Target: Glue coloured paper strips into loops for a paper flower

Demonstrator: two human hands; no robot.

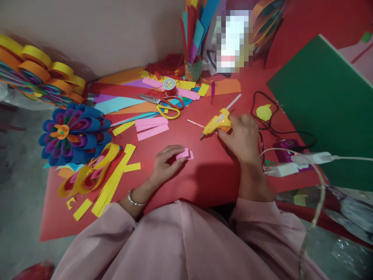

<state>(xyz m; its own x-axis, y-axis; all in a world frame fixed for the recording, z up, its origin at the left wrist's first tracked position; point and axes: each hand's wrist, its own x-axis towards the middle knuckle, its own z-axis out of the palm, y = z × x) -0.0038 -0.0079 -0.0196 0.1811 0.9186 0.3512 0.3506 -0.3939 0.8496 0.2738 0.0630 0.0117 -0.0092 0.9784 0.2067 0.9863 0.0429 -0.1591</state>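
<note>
Head-down view over a tabletop [204, 179] covered by a red sheet. Left hand [166, 163] near the front middle, silver bangle at the wrist, grip narrow, fingertips pinching a small folded pink paper piece [184, 154] flat against the red surface. Right hand [243, 138] just to the right and a little farther back, grip closed around the handle of a yellow glue gun [217, 122], nozzle pointing down-left close to the tabletop, pale glue stick [234, 101] jutting from its back.

Only container in sight: a cup [194, 70] at the back edge by the wall, packed with upright paper strips [196, 29] in red, blue, teal and purple, fanning well above its rim.

In front of the cup, a tape roll [169, 84] and scissors [164, 104] with red and yellow handles, lying on loose coloured paper. Three pink strips [151, 127] left of the glue gun. Far left, a blue paper flower [72, 134], with yellow strips [115, 181] beside it. On the right, a tilted green board [326, 105], with white plugs [291, 165] below it.
</note>
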